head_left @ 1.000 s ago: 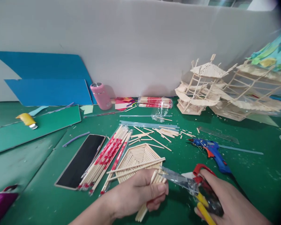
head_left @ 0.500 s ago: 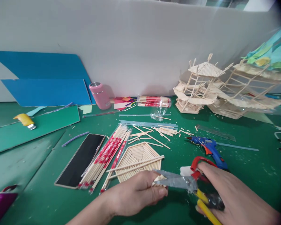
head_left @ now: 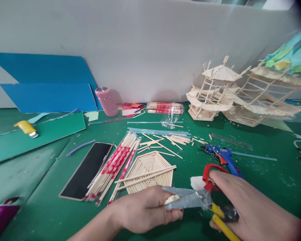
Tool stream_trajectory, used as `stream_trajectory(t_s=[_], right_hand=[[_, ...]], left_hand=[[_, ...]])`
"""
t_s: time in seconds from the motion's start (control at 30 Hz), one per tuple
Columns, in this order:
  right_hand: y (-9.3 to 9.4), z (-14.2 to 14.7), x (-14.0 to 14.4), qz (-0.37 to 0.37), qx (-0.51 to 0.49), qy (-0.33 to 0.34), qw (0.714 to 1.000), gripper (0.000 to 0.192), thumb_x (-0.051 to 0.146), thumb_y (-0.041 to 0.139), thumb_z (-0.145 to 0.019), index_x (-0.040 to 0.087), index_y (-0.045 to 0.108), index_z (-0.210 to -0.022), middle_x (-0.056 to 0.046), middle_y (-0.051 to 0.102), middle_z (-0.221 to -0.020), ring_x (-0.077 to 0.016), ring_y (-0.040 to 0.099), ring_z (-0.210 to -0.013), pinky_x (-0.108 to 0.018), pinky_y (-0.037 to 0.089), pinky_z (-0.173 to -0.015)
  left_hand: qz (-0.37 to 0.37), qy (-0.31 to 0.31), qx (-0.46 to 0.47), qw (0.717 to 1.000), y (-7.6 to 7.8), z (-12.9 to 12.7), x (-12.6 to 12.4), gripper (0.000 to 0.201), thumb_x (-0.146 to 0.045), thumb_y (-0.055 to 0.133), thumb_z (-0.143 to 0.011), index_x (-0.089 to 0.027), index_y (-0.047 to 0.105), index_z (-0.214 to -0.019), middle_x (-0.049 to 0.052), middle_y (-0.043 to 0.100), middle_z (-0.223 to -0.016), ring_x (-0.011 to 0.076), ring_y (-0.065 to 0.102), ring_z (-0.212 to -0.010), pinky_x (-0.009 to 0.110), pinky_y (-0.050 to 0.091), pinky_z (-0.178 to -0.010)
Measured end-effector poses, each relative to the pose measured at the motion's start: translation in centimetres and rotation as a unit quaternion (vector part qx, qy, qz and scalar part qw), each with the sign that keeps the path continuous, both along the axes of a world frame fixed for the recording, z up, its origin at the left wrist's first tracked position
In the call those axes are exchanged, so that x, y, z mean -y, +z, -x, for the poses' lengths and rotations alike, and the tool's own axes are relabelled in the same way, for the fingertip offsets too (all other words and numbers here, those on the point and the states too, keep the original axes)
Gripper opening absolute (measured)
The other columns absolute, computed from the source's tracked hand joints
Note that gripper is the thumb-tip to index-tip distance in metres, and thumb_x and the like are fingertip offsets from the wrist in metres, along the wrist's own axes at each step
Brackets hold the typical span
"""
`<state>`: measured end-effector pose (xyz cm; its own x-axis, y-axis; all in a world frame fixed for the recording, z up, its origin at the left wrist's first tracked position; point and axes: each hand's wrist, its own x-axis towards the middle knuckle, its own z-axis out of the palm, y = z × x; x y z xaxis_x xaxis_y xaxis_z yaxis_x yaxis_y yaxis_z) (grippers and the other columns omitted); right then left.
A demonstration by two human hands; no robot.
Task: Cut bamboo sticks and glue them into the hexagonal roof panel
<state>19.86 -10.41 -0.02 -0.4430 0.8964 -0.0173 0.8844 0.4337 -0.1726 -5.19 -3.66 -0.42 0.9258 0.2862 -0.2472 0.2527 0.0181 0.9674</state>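
My left hand (head_left: 146,209) is closed around a small pale wooden stick piece (head_left: 172,199), most of which the fingers hide. In my right hand (head_left: 253,201) is a pair of scissors (head_left: 190,197) with red and yellow handles and clear tape around the pivot. Its blades are apart, one on each side of the pale piece at my left fingertips. Just beyond my left hand lies a flat polygonal panel (head_left: 150,164) of wooden sticks, with two loose sticks (head_left: 146,177) across it.
Packed sticks (head_left: 112,164) and a phone (head_left: 86,172) lie left of the panel. A blue glue gun (head_left: 222,155) rests beyond my right hand. Stick-built pavilions (head_left: 210,97) stand at the back right, a pink bottle (head_left: 107,102) at the back. A yellow cutter (head_left: 26,128) lies left.
The scissors and my left hand have shifted slightly, with the blades now standing a little differently around the pale piece. Both hands keep their hold.
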Motion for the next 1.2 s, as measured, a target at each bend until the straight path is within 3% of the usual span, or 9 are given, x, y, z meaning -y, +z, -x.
stream_trajectory(t_s=[0.27, 0.63, 0.93, 1.2], right_hand=[[0.4, 0.7, -0.3, 0.029, -0.037, -0.004, 0.999, 0.032, 0.044, 0.056, -0.067, 0.017, 0.048, -0.082, -0.011, 0.062, -0.078, -0.0223, 0.059, -0.063, -0.033, 0.05, -0.05], [1.0, 1.2, -0.4, 0.064, -0.055, -0.028, 0.996, 0.022, 0.036, 0.06, -0.064, 0.021, 0.051, -0.079, -0.005, 0.064, -0.073, -0.0201, 0.06, -0.057, -0.027, 0.042, -0.043], [0.8, 1.6, -0.3, 0.103, -0.103, -0.059, 0.988, 0.018, 0.026, 0.058, -0.064, 0.023, 0.052, -0.081, -0.001, 0.066, -0.074, -0.0162, 0.06, -0.059, -0.022, 0.043, -0.046], [0.4, 1.4, 0.0, 0.146, -0.16, -0.088, 0.972, 0.016, 0.021, 0.057, -0.064, 0.024, 0.051, -0.079, 0.003, 0.064, -0.063, -0.0145, 0.057, -0.05, -0.022, 0.043, -0.044]], left_hand=[[0.056, 0.024, 0.016, 0.998, -0.4, 0.1, 0.3, 0.036, -0.048, 0.042, -0.081, -0.016, 0.055, -0.071, -0.002, 0.041, -0.063, 0.0098, 0.038, -0.057, 0.021, 0.032, -0.052], [0.087, 0.043, 0.02, 0.995, -0.4, 0.1, 0.4, 0.031, -0.044, 0.044, -0.081, -0.017, 0.057, -0.074, -0.002, 0.039, -0.062, 0.0099, 0.034, -0.056, 0.022, 0.029, -0.05], [0.183, 0.069, 0.075, 0.978, -1.8, 0.1, 1.0, 0.033, -0.045, 0.043, -0.082, -0.016, 0.054, -0.096, -0.004, 0.036, -0.062, 0.007, 0.031, -0.052, 0.02, 0.026, -0.046], [0.147, 0.084, 0.035, 0.985, -1.7, 0.2, 1.2, 0.033, -0.045, 0.035, -0.086, -0.016, 0.048, -0.092, -0.005, 0.036, -0.061, 0.0061, 0.033, -0.052, 0.018, 0.027, -0.045]])
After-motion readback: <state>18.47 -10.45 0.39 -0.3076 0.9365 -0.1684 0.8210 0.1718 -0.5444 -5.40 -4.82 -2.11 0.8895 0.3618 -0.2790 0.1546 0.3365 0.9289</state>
